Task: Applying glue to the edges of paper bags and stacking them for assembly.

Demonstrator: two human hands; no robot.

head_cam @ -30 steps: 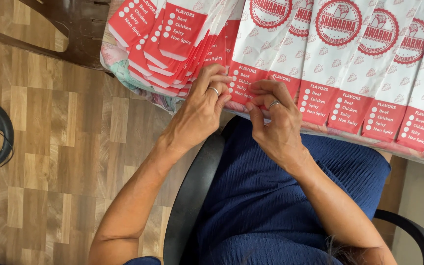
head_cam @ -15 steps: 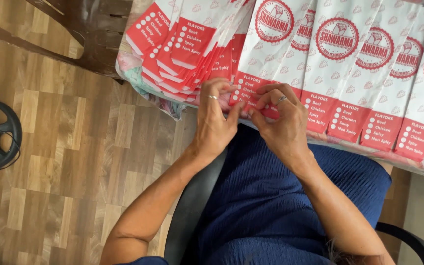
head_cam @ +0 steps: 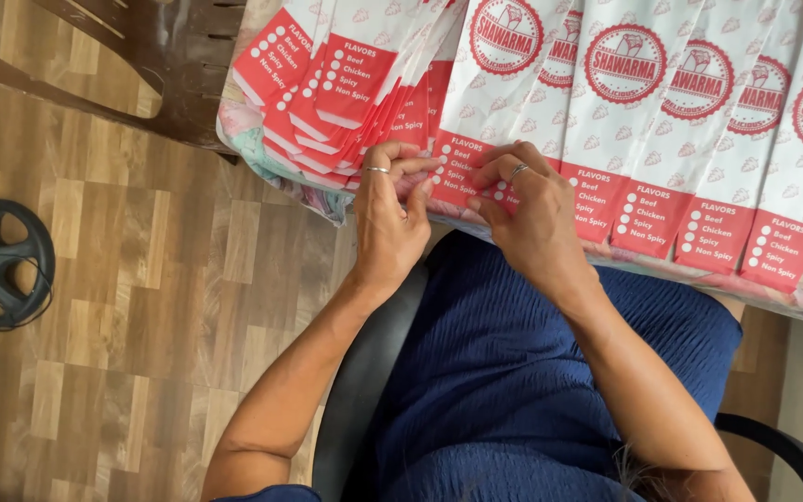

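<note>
I have one view only, from the camera worn on the person's head. It looks steeply down, almost straight over the lap, and faces forward toward the table edge [head_cam: 346,209] along the top of the frame. It sits close: forearms and both hands fill the centre. The wooden floor [head_cam: 141,307] occupies the left side, and the chair armrest [head_cam: 792,455] shows at lower right. No second view exists to share coverage.
</note>
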